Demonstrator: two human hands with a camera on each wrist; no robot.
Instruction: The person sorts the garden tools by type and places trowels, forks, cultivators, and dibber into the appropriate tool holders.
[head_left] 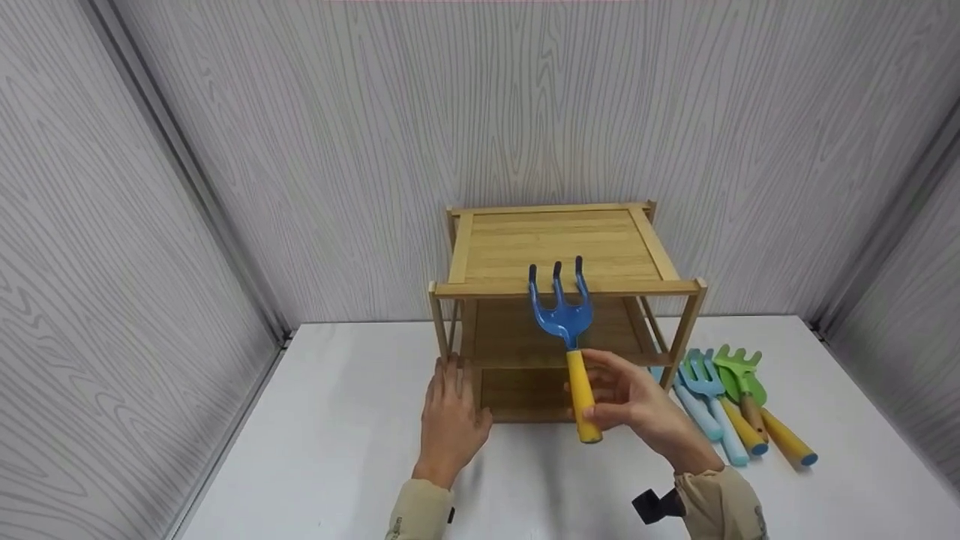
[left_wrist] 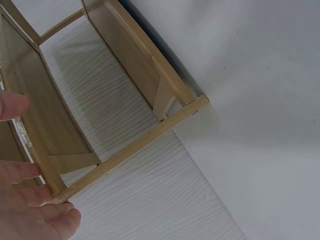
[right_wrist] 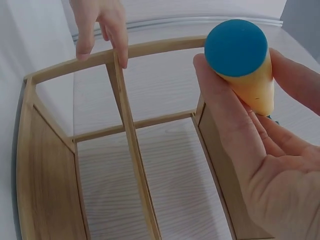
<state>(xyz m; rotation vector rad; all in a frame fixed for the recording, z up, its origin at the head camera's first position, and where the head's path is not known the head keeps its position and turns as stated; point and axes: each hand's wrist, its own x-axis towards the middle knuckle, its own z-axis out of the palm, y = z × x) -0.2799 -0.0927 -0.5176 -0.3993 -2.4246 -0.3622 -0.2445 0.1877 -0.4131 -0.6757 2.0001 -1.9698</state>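
Note:
My right hand [head_left: 637, 409] grips a toy garden hand fork [head_left: 581, 394] by its yellow handle, thumb and fingers around it. Its three blue prongs point up, in front of the upper front rail of a small wooden shelf rack [head_left: 555, 244]. In the right wrist view the handle's blue end cap [right_wrist: 236, 48] faces the camera. My left hand [head_left: 450, 424] rests against the rack's front left post, fingers extended and thumb apart. Its fingers [left_wrist: 37, 195] touch the frame beside the middle shelf in the left wrist view.
Right of the rack, several toy garden tools lie in a pile on the white table [head_left: 337, 450], among them a light blue fork [head_left: 703, 381] and a green rake [head_left: 739, 364]. Patterned panels [head_left: 375, 150] stand behind and at both sides.

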